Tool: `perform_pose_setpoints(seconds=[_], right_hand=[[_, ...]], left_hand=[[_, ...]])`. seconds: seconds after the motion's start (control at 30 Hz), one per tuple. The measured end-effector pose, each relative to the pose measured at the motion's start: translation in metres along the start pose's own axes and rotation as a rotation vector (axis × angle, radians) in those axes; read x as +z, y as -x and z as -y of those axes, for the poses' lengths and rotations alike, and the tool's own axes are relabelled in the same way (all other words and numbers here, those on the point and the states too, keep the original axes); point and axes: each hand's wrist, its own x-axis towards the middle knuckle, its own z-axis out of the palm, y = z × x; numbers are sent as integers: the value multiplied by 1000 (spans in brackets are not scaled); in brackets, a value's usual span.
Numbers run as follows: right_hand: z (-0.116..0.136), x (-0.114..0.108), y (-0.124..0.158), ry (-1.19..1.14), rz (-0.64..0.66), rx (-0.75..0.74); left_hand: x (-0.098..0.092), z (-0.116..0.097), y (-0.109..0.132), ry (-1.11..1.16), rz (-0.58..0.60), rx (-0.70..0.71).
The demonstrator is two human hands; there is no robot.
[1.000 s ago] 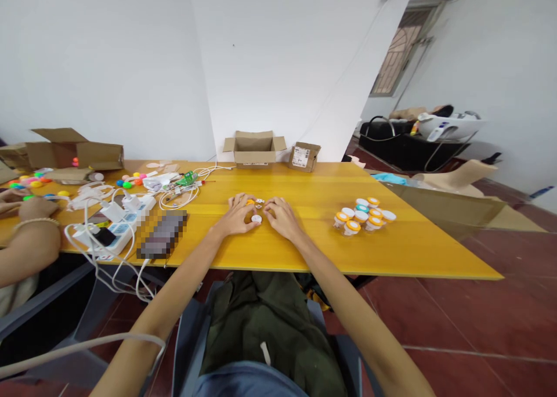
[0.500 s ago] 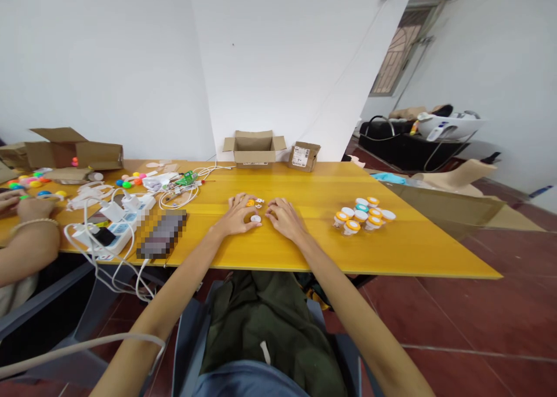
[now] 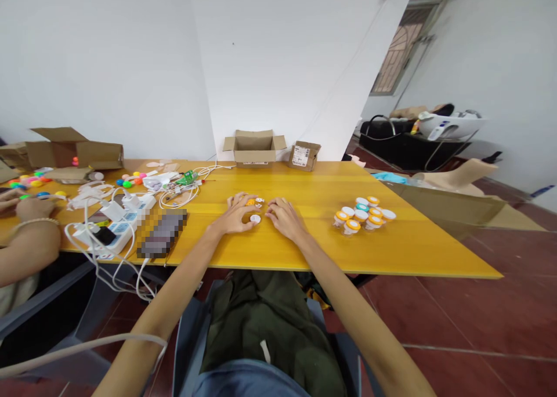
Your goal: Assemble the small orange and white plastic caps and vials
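Note:
My left hand (image 3: 237,215) rests on the yellow table with its fingers curved and apart. Its thumb tip lies beside a small round white cap (image 3: 255,218). Around its fingertips are small orange pieces (image 3: 250,202), partly hidden by the hand. Several tiny white pieces (image 3: 260,200) lie between my two hands, too small to make out. My right hand (image 3: 282,216) sits just to the right, fingers bent and apart, with nothing visible in it. To its right stands a cluster of small clear jars (image 3: 361,215) with orange, white and teal lids.
Left of my hands are a phone (image 3: 162,234) and a white power strip (image 3: 130,217) with tangled cables. Cardboard boxes (image 3: 255,156) stand at the back by the wall. A co-worker's arm (image 3: 35,240) reaches in at the far left, near coloured balls (image 3: 126,184).
The white cap beside my left thumb has shifted slightly and looks turned. My left thumb has drawn back a little to the left. My right hand stays almost still.

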Motion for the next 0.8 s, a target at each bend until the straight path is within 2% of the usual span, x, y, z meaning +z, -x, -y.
perform_pose_setpoints(seconds=[0.53, 0.8], right_hand=[[-4, 3, 0, -48, -16, -10], [-3, 9, -5, -253, -49, -16]], left_hand=[[-1, 1, 1, 0, -19, -9], [-1, -3, 0, 18, -24, -11]])
